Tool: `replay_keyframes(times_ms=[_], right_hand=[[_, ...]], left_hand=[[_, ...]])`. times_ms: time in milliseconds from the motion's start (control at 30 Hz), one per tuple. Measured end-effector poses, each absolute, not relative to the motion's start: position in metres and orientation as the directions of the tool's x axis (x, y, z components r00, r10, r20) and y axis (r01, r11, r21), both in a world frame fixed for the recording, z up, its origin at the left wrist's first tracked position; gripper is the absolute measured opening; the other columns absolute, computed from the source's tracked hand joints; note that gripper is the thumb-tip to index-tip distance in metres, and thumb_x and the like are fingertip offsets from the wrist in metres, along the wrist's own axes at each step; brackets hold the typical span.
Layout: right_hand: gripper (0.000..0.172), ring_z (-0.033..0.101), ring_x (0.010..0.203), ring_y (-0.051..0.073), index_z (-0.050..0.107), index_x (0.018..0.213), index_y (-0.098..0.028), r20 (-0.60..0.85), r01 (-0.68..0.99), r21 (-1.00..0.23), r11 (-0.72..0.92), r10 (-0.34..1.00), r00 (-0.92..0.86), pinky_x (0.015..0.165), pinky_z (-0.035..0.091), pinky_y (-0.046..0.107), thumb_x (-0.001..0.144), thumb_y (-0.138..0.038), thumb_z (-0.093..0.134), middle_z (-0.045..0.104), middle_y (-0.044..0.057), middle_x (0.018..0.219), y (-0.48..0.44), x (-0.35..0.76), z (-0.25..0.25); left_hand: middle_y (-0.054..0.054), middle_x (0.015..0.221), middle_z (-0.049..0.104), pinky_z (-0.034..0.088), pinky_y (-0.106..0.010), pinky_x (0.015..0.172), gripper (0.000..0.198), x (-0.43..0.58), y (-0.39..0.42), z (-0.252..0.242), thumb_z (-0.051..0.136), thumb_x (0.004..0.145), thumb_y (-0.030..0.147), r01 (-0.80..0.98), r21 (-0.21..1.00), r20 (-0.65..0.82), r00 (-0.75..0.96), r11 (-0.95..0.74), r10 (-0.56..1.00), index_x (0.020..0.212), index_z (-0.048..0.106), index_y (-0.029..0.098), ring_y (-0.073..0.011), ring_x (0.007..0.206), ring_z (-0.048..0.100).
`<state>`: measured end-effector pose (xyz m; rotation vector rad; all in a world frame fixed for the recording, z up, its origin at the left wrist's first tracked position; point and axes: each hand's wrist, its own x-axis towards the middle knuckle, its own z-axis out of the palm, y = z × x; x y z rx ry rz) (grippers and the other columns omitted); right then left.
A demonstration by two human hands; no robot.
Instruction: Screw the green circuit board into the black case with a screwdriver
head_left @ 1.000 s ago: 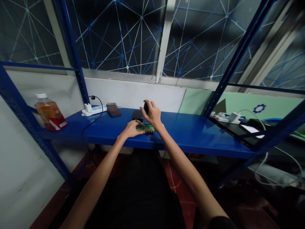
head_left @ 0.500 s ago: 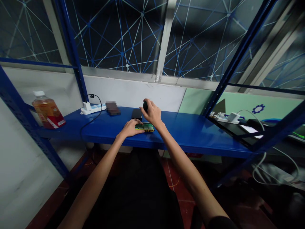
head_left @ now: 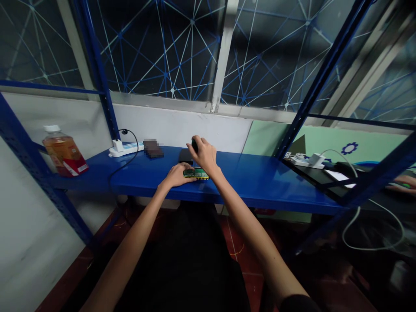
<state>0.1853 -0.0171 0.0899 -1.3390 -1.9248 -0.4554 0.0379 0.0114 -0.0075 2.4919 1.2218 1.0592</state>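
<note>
A small green circuit board lies on the blue metal shelf. My left hand rests on the board's left end, fingers curled down on it. My right hand is closed around the black handle of a screwdriver that stands upright over the board, its thin shaft reaching down to it. A small black box sits just behind the board, partly hidden by my hands.
A bottle of amber drink stands at the shelf's left end. A white power strip with a plugged cable and a dark flat object lie at the back. Another person's hand shows at the far right near cables and a charger.
Both hands stay on the board and the screwdriver; the view has shifted slightly. Another person's hand has come into view at the far right.
</note>
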Motion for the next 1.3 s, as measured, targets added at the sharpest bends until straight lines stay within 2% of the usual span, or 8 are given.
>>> replay_keyframes(times_ms=[100, 300, 533, 733, 833, 1000, 1200, 1300], right_hand=[[0.042, 0.063, 0.075, 0.021, 0.057, 0.118, -0.018, 0.72, 0.922, -0.13, 0.366, 0.674, -0.166, 0.063, 0.033, 0.028, 0.103, -0.05, 0.033, 0.07, 0.013, 0.099, -0.018, 0.184, 0.092], [0.04, 0.064, 0.082, 0.021, 0.052, 0.131, -0.014, 0.723, 0.881, -0.191, 0.432, 0.669, -0.171, 0.068, 0.038, 0.03, 0.104, -0.029, 0.027, 0.071, 0.015, 0.107, -0.012, 0.19, 0.091], [0.04, 0.064, 0.088, 0.023, 0.059, 0.12, -0.019, 0.77, 0.869, -0.192, 0.456, 0.619, -0.155, 0.069, 0.04, 0.031, 0.101, -0.048, 0.037, 0.069, 0.013, 0.107, -0.008, 0.198, 0.084], [0.037, 0.064, 0.081, 0.025, 0.046, 0.129, -0.018, 0.714, 0.843, -0.225, 0.489, 0.672, -0.199, 0.069, 0.041, 0.035, 0.099, -0.033, 0.031, 0.07, 0.014, 0.106, -0.007, 0.203, 0.085], [0.037, 0.064, 0.08, 0.025, 0.05, 0.127, -0.018, 0.728, 0.847, -0.205, 0.491, 0.655, -0.204, 0.067, 0.04, 0.035, 0.097, -0.035, 0.038, 0.071, 0.013, 0.1, -0.001, 0.207, 0.086], [0.034, 0.062, 0.073, 0.022, 0.058, 0.111, -0.021, 0.73, 0.852, -0.172, 0.494, 0.645, -0.226, 0.063, 0.036, 0.032, 0.095, -0.049, 0.046, 0.07, 0.01, 0.084, 0.002, 0.214, 0.088], [0.033, 0.061, 0.072, 0.023, 0.053, 0.119, -0.02, 0.661, 0.824, -0.202, 0.53, 0.694, -0.285, 0.067, 0.038, 0.033, 0.096, -0.033, 0.035, 0.071, 0.008, 0.086, -0.001, 0.22, 0.097], [0.035, 0.061, 0.076, 0.023, 0.054, 0.122, -0.019, 0.653, 0.823, -0.165, 0.544, 0.685, -0.322, 0.067, 0.037, 0.032, 0.095, -0.039, 0.042, 0.071, 0.008, 0.087, 0.0, 0.22, 0.1]], left_hand=[[-0.008, 0.117, 0.071, 0.051, -0.041, 0.099, 0.045, 0.038, 0.012, -0.008, 0.08, 0.072, 0.049, 0.629, 0.436, 0.518, 0.408, -0.643, 0.752, 0.107, 0.073, 0.021, -0.0307, 0.112, 0.065], [-0.01, 0.121, 0.069, 0.049, -0.043, 0.102, 0.047, 0.038, 0.013, -0.01, 0.079, 0.073, 0.051, 0.642, 0.417, 0.516, 0.416, -0.643, 0.749, 0.109, 0.073, 0.022, -0.0313, 0.117, 0.062], [-0.009, 0.121, 0.068, 0.047, -0.042, 0.104, 0.043, 0.037, 0.014, -0.012, 0.079, 0.073, 0.048, 0.64, 0.406, 0.534, 0.413, -0.652, 0.738, 0.107, 0.073, 0.022, -0.0299, 0.117, 0.062], [-0.009, 0.12, 0.068, 0.048, -0.041, 0.102, 0.044, 0.036, 0.015, -0.012, 0.078, 0.074, 0.05, 0.641, 0.399, 0.525, 0.426, -0.655, 0.737, 0.107, 0.073, 0.021, -0.0299, 0.115, 0.062], [-0.008, 0.12, 0.067, 0.047, -0.042, 0.103, 0.044, 0.036, 0.015, -0.011, 0.077, 0.075, 0.051, 0.645, 0.387, 0.525, 0.434, -0.659, 0.732, 0.108, 0.072, 0.022, -0.0297, 0.116, 0.061], [-0.007, 0.122, 0.067, 0.047, -0.042, 0.103, 0.045, 0.035, 0.015, -0.011, 0.075, 0.077, 0.053, 0.651, 0.37, 0.509, 0.455, -0.663, 0.731, 0.11, 0.072, 0.023, -0.0297, 0.116, 0.061], [-0.008, 0.123, 0.066, 0.044, -0.042, 0.106, 0.045, 0.036, 0.013, -0.01, 0.075, 0.076, 0.052, 0.659, 0.375, 0.499, 0.45, -0.652, 0.741, 0.11, 0.071, 0.023, -0.0297, 0.118, 0.06], [-0.009, 0.125, 0.066, 0.044, -0.044, 0.105, 0.047, 0.036, 0.011, -0.009, 0.075, 0.076, 0.053, 0.669, 0.383, 0.489, 0.438, -0.636, 0.755, 0.111, 0.071, 0.022, -0.0306, 0.118, 0.06]])
